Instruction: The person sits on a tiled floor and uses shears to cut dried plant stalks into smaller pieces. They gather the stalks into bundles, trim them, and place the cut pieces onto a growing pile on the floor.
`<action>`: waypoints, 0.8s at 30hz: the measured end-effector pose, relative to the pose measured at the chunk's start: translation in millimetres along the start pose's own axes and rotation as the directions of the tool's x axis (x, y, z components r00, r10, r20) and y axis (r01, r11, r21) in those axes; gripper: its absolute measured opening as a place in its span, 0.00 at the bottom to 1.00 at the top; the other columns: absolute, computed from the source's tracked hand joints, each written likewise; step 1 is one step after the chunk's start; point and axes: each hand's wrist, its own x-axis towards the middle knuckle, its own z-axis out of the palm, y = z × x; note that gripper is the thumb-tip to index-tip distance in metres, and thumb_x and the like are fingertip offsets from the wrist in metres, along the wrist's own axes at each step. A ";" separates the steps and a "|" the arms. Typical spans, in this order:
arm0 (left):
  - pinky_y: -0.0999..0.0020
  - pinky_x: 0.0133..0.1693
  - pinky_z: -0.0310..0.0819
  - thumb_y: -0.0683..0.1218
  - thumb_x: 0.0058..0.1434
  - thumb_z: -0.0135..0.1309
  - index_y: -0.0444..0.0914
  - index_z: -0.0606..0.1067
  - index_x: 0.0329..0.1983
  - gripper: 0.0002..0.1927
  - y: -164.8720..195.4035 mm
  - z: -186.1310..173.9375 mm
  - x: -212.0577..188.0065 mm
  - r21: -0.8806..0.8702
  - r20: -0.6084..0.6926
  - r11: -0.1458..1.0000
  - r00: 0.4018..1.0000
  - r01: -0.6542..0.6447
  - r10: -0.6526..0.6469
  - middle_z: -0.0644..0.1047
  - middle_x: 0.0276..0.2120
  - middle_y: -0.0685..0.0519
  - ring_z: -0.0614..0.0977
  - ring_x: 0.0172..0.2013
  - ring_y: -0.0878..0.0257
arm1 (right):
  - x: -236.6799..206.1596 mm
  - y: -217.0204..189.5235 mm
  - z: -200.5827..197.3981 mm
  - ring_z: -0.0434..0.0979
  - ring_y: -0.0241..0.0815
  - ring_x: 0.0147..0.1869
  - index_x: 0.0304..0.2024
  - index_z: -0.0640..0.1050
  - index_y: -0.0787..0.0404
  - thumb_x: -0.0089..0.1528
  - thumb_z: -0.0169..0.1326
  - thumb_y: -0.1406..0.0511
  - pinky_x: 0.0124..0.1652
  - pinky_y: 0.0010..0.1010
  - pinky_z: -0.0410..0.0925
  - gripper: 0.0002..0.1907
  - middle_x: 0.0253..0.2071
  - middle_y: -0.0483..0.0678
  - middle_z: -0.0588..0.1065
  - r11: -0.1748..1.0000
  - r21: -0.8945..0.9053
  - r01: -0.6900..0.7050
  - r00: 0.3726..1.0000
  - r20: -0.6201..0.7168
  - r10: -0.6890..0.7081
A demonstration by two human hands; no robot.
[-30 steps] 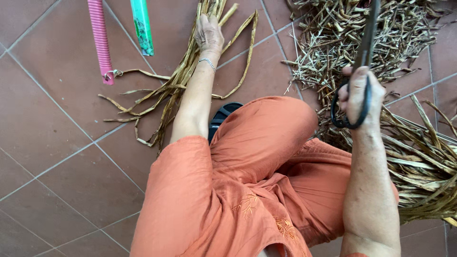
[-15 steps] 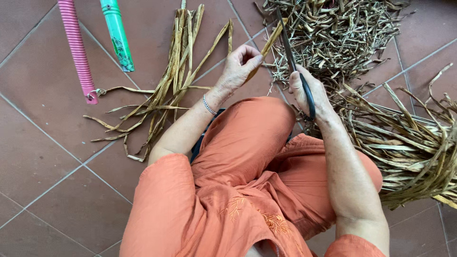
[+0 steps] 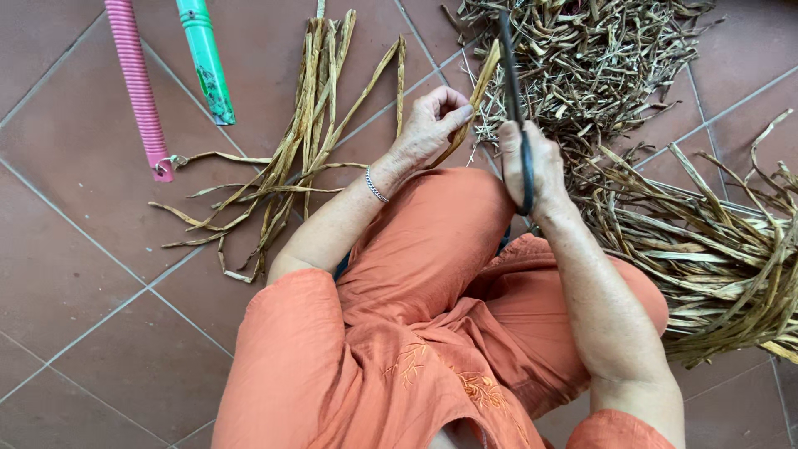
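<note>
1. Scissors (image 3: 517,108) in right hand (image 3: 532,170), which is gripping the handles, blades pointing up beside a dried strip (image 3: 475,100).
2. Left hand (image 3: 428,125) is pinching that strip over the knee, fingers closed on it.
3. Judgement: keeping the strip taut and the blades square should be giving a clean cut.
4. Both forearms are reaching forward, wrists angling inward.

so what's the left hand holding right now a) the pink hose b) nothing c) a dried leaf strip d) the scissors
c: the left hand pinches a dried leaf strip between its fingers, while the scissors are in the right hand.
</note>
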 end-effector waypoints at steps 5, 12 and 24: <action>0.71 0.37 0.75 0.43 0.66 0.61 0.36 0.76 0.38 0.07 -7.8 -33.0 0.9 0.442 -0.133 0.892 0.976 -0.095 0.170 0.78 0.32 0.54 0.78 0.33 0.68 | 6.2 4.4 -10.1 0.69 0.32 0.24 0.47 0.78 0.62 0.74 0.38 0.42 0.24 0.28 0.65 0.32 0.22 0.41 0.68 0.933 0.348 0.089 0.993 -0.103 -0.057; 0.54 0.41 0.73 0.43 0.60 0.63 0.39 0.71 0.35 0.10 21.0 -120.0 11.9 0.862 -0.432 0.449 0.804 0.235 0.408 0.77 0.33 0.48 0.79 0.38 0.51 | 3.8 1.3 -26.0 0.63 0.28 0.20 0.50 0.75 0.63 0.73 0.39 0.41 0.21 0.21 0.58 0.33 0.22 0.38 0.66 0.853 0.520 -0.043 0.992 -0.082 0.099; 0.51 0.45 0.74 0.49 0.57 0.57 0.38 0.77 0.36 0.10 28.5 -113.0 29.0 0.800 -0.577 0.351 0.783 0.487 0.230 0.79 0.38 0.45 0.81 0.43 0.47 | 12.1 3.7 -20.0 0.67 0.28 0.21 0.52 0.77 0.64 0.71 0.40 0.39 0.22 0.21 0.61 0.36 0.21 0.41 0.69 0.931 0.364 -0.013 1.000 -0.016 0.021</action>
